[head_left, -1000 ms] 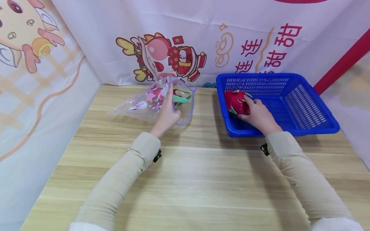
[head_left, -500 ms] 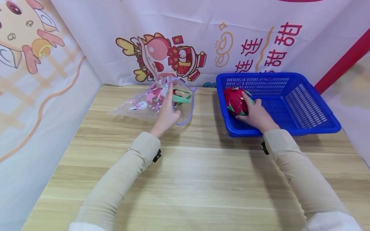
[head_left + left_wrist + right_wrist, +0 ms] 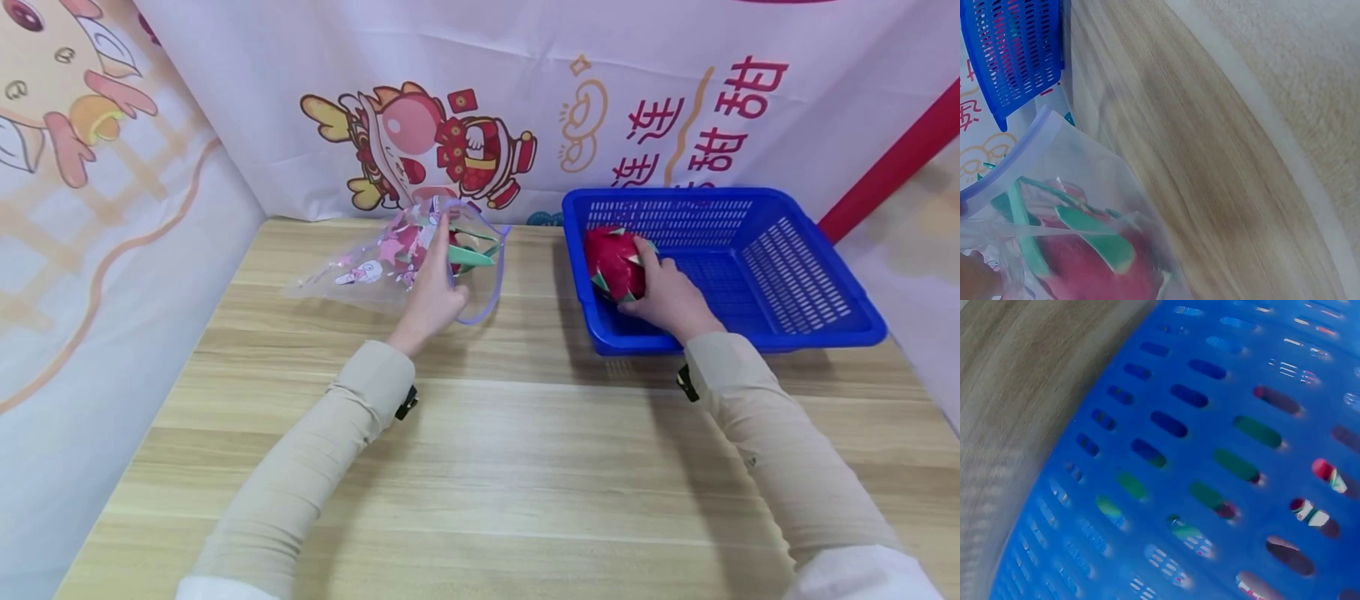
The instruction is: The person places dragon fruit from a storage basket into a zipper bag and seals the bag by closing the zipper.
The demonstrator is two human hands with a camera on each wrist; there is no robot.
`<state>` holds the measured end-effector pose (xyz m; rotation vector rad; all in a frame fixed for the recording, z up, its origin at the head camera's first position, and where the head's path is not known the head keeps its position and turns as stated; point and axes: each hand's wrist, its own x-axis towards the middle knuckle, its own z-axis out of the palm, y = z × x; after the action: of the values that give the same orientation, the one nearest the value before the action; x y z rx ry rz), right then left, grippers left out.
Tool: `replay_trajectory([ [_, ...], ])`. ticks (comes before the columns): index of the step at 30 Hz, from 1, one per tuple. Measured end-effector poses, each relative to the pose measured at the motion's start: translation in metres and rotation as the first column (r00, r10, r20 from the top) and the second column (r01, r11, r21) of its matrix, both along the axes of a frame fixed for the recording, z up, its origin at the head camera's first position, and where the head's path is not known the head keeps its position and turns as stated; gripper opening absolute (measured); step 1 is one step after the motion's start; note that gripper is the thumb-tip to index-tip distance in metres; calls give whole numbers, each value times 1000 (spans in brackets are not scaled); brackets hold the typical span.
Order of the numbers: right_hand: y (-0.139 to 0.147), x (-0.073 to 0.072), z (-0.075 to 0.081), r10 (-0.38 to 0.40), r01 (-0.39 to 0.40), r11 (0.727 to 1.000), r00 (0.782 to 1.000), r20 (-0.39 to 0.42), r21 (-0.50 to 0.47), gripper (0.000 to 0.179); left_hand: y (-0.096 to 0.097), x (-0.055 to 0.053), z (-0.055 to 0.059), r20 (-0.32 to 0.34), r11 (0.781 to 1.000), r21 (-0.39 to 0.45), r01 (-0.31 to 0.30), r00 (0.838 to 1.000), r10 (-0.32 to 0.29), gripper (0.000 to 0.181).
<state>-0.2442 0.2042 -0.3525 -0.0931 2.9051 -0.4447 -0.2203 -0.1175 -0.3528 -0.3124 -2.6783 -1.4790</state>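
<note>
right grip (image 3: 670, 296) on red fruit (image 3: 611, 260) in basket (image 3: 772, 342), left grip (image 3: 433, 296) touching bag (image 3: 367, 273)

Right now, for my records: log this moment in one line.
left hand: touches clear bag; right hand: grips red fruit; fruit: inside blue basket

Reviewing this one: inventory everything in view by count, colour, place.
Tabletop: one, pale wood-grain, centre.
Basket: one, blue, on tabletop's right.
Plastic bag: one, clear with lilac rim, left of basket.
Dragon fruit: one, red with green scales, in basket's left end.
Second dragon fruit: one, red and green, inside bag.
Printed backdrop: count unclear, mostly white, behind and beside tabletop.
Wrist devices: two, black, at the wrists.
Sleeves: two, beige, on forearms.
Left hand: one, bare, at bag's mouth.
Right hand: one, bare, gripping the basket's dragon fruit.
</note>
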Motion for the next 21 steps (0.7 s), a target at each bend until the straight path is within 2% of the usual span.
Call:
replay_trajectory([
  [7, -3, 4, 4, -37, 35, 999, 995, -96, -18, 92, -2, 2, 1, -10, 1000, 6, -3, 1000, 3, 106],
  [13, -5, 4, 6, -51, 47, 998, 993, -105, -39, 80, -5, 3, 0, -30, 1000, 5, -10, 1000, 10, 105],
  [21, -5, 4, 6, -45, 39, 997, 993, -105, -66, 88, -6, 4, 1, -30, 1000, -6, -11, 999, 11, 104],
])
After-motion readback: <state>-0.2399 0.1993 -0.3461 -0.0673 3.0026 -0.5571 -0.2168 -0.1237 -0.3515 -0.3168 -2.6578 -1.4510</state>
